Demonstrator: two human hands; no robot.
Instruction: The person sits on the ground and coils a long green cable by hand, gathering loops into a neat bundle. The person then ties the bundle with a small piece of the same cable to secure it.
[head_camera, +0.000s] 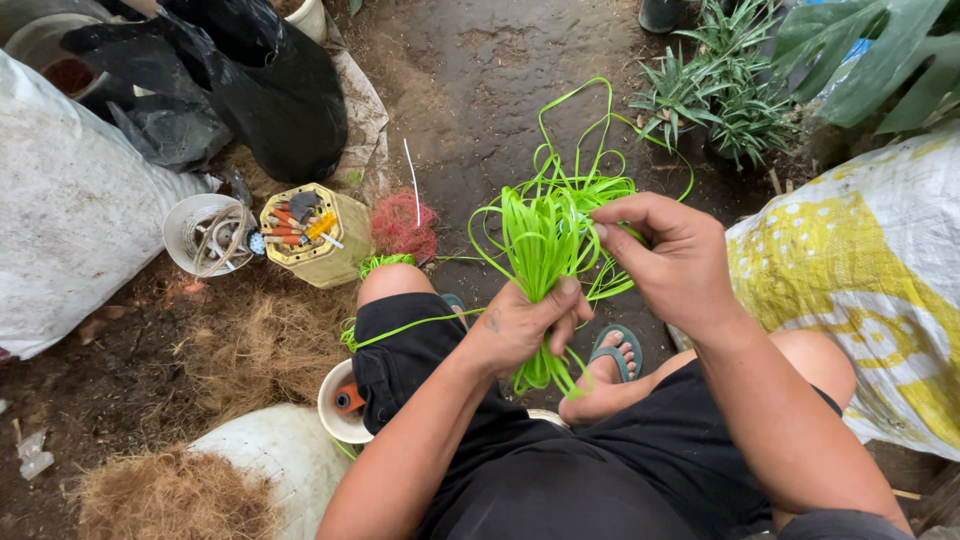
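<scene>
My left hand grips a bundle of bright green plastic strips around its middle, above my knees. The strips fan upward into loops and hang out below my fist. With thumb and fingers, my right hand pinches a few strips near the top right of the bundle. I am seated in black shorts, one foot in a teal sandal on the dark ground.
A yellow container of small tools and a white pot stand at the left, near a red mesh ball. Black plastic bags, a white sack, a yellow-white sack, brown fibre piles and potted plants surround me.
</scene>
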